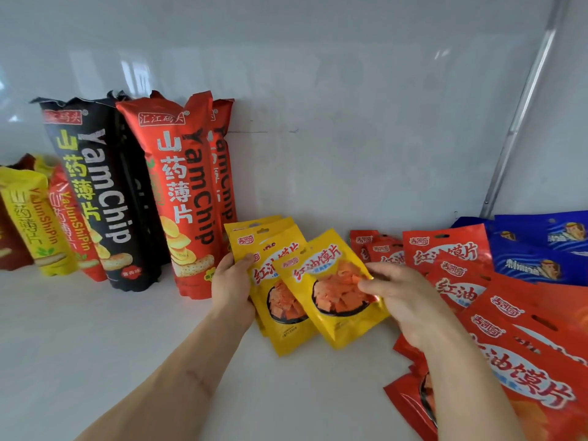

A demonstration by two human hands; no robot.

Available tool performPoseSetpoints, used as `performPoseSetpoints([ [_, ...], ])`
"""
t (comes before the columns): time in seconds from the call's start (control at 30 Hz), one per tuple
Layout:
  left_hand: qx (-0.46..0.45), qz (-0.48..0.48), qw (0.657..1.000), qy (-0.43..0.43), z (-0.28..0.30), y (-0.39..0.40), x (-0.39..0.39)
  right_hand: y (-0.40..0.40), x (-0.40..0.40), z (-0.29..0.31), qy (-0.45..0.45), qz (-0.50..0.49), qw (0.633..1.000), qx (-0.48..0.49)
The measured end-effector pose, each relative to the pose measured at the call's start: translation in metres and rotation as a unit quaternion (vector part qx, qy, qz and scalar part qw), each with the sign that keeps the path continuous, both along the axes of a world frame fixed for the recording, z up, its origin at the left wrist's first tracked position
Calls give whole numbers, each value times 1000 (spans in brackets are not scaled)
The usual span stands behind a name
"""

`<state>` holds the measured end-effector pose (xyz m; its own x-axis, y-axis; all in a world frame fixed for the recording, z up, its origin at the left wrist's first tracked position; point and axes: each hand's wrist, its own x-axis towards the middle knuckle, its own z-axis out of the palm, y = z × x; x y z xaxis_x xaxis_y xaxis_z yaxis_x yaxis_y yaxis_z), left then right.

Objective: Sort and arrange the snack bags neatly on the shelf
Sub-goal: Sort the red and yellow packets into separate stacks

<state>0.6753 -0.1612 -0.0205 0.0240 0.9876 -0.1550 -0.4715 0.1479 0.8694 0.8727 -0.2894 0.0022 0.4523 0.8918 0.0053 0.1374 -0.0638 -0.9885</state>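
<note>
A stack of yellow snack bags (280, 281) is held steady on the shelf (127, 329) by the left hand (230, 283), fingers curled round its edge. Another yellow bag (334, 288) is pinched by the right hand (401, 300), likely to be added so matching bags stay together.

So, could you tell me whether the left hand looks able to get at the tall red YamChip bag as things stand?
Probably yes, once freed: the left hand sits right beside the red YamChip bag with nothing between them, but its grip already holds the stack of yellow bags.
</note>
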Motion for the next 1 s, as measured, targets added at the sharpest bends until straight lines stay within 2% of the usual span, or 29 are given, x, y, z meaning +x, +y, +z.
performPoseSetpoints([
  [0.4, 22, -28, 998, -57, 3, -6, 4, 14, -33, -17, -126, 8, 987, -98],
  [0.6, 31, -54, 998, -10, 0, -8, 6, 17, -35, -21, -173, 5, 976, -135],
  [0.83, 35, -57, 998, 20, 2, -5, 7, 15, -49, -20, -315, -9, 940, -129],
  [0.93, 35, -75, 996, 25, 8, -6, 4, 17, -55, -17, -312, -9, 945, -101],
  [1.0, 29, -92, 995, 21, 14, -6, 1, 20, -56, -17, -279, 4, 956, -91],
])
